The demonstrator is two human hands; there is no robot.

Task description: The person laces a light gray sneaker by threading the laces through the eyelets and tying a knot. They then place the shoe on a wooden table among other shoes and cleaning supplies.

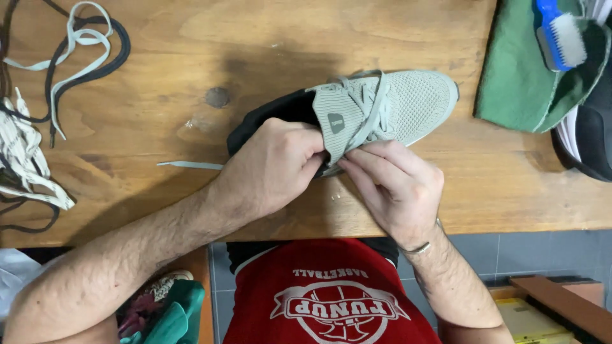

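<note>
A pale grey-green knit sneaker (408, 102) with a black lining lies on the wooden table (191, 38), toe pointing right. My left hand (271, 165) grips the shoe's collar and tongue from the heel side. My right hand (395, 181) pinches the grey lace (376, 111) at the near side of the eyelets. One lace end (191, 165) trails left on the table from under my left hand.
Loose black, white and pale laces (64, 51) lie at the table's left edge. A green cloth (516, 76) with a blue brush (561, 35) sits at the top right, beside a black-and-white shoe (590, 137). The table's front edge runs just below my hands.
</note>
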